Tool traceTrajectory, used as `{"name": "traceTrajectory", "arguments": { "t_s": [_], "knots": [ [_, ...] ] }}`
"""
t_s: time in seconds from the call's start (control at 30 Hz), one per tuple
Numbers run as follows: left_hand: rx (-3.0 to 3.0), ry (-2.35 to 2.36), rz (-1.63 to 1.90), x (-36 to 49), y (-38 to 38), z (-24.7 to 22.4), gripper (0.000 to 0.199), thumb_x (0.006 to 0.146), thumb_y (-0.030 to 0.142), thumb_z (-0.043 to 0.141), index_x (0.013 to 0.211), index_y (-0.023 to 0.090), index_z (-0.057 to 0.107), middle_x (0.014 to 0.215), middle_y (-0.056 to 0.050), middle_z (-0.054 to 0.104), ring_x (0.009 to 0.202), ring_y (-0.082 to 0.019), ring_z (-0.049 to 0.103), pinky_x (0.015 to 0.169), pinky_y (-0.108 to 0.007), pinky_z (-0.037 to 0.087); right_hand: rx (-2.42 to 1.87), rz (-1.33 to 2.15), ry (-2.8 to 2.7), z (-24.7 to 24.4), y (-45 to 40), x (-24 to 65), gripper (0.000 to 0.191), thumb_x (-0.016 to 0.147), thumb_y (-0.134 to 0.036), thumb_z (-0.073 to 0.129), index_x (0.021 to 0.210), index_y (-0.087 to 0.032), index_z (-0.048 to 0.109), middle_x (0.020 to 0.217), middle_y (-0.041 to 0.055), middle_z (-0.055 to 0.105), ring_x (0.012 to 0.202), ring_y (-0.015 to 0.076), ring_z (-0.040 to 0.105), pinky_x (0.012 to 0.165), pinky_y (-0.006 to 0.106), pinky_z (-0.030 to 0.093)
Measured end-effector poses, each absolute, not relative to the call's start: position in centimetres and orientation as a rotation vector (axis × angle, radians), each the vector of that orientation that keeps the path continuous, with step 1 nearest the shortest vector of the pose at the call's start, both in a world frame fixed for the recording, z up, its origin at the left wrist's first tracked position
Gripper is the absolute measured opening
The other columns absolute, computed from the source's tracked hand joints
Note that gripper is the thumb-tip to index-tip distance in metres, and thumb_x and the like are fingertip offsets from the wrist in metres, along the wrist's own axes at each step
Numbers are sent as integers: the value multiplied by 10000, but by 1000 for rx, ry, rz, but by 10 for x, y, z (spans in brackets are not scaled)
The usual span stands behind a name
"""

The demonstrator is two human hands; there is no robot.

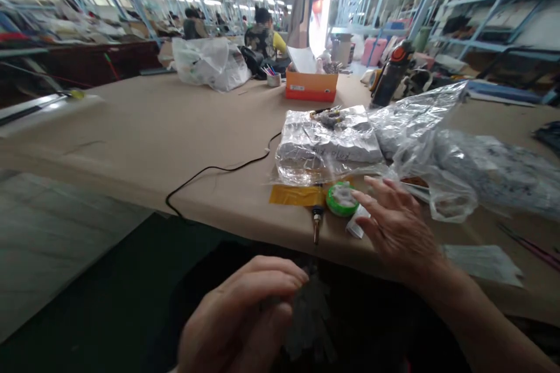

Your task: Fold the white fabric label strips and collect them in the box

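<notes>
Right side: I am holding my right fingers (371, 207) spread and open, the index tip sitting at the rim of the green dish (343, 204), right of the frame's centre; contact or a slight gap, I cannot tell. White stuff (342, 192) is filling the dish. A white tag (356, 224) is lying just below it, near my thumb.

Left side: at lower centre I am curling my left fingers (275, 280) towards the thumb. Dim grey strips (310, 320) are showing beside them; whether I am gripping one, I cannot tell.

Between the two, the iron (317, 224) is pointing its tip past the front edge of the desk (122, 122). Brown tape (295, 194) is lying just left of the dish. Above, a clear bag (301, 169) is covering a white packet (332, 143). An orange box (311, 87) is standing at upper centre.
</notes>
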State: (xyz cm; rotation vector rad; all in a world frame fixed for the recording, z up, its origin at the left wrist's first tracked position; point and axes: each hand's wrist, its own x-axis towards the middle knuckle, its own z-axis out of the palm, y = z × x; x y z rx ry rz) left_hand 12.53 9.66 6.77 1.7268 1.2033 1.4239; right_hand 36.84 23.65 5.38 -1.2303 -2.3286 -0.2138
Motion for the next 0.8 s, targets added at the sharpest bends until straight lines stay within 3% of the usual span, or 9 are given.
{"name": "traceTrajectory", "arguments": {
  "t_s": [0.13, 0.23, 0.33, 0.43, 0.53, 0.6, 0.67, 0.73, 0.8],
  "knots": [
    [1624, 1107, 1327, 149, 110, 43, 227, 855, 78, 504, 973, 226, 629, 839, -34, 675, 780, -147, 640, 679, -233, 510, -1263, -334, -2372, 42, 258, 361, 323, 928, -353, 453, 1162, -202, 617, 1351, 108, 510, 1307, 346, 349, 1053, 554, 293],
    [1604, 1084, 1212, 151, 105, 17, 188, 861, 107, 492, 953, 202, 626, 805, -45, 660, 730, -142, 621, 672, -239, 493, -1184, -289, -2177, 46, 246, 378, 323, 922, -357, 479, 1175, -181, 575, 1255, 115, 579, 1212, 287, 479, 1010, 453, 385],
    [1620, 1056, 1076, 156, 97, -8, 156, 863, 143, 477, 909, 181, 621, 761, -45, 644, 691, -132, 603, 651, -225, 474, -1264, -218, -1942, 47, 224, 401, 174, 874, -365, 583, 955, -213, 610, 878, 27, 680, 783, 168, 638, 710, 273, 490],
    [1656, 1076, 909, 168, 92, -31, 139, 853, 175, 497, 806, 168, 627, 705, -38, 641, 647, -119, 591, 632, -200, 454, -1281, -90, -2031, 37, 207, 412, 287, 904, -387, 528, 681, -209, 554, 559, -25, 556, 503, 117, 521, 516, 245, 404],
    [1634, 1145, 744, 181, 90, -47, 143, 834, 190, 530, 757, 167, 649, 677, -31, 655, 638, -121, 598, 628, -190, 444, -1194, -84, -2219, 22, 200, 405, 401, 953, -392, 402, 650, -196, 578, 696, 47, 631, 743, 189, 597, 720, 332, 455],
    [1603, 1172, 646, 186, 92, -53, 147, 822, 186, 539, 759, 170, 670, 699, -32, 674, 665, -129, 612, 641, -190, 443, -1223, -215, -2285, 14, 199, 395, 321, 917, -432, 467, 865, -185, 664, 1059, 103, 673, 1088, 307, 540, 945, 488, 382],
    [1564, 1182, 568, 190, 95, -55, 162, 821, 191, 534, 779, 172, 689, 731, -32, 689, 691, -134, 617, 654, -192, 439, -1285, -314, -2334, 7, 198, 385, 365, 873, -425, 553, 1123, -169, 627, 1310, 106, 570, 1264, 381, 401, 1048, 588, 254],
    [1504, 1182, 529, 194, 101, -53, 183, 828, 201, 520, 800, 168, 698, 738, -28, 688, 694, -134, 608, 659, -198, 434, -1315, -339, -2329, -1, 195, 379, 375, 869, -334, 582, 1201, -160, 588, 1325, 92, 569, 1272, 376, 408, 1077, 609, 202],
    [1419, 1183, 526, 199, 108, -48, 188, 820, 201, 517, 781, 159, 696, 711, -17, 673, 676, -130, 585, 650, -207, 425, -1275, -345, -2262, -9, 193, 379, 284, 865, -231, 594, 1145, -192, 624, 1233, 56, 643, 1227, 333, 479, 1091, 603, 189]
  ]
}}
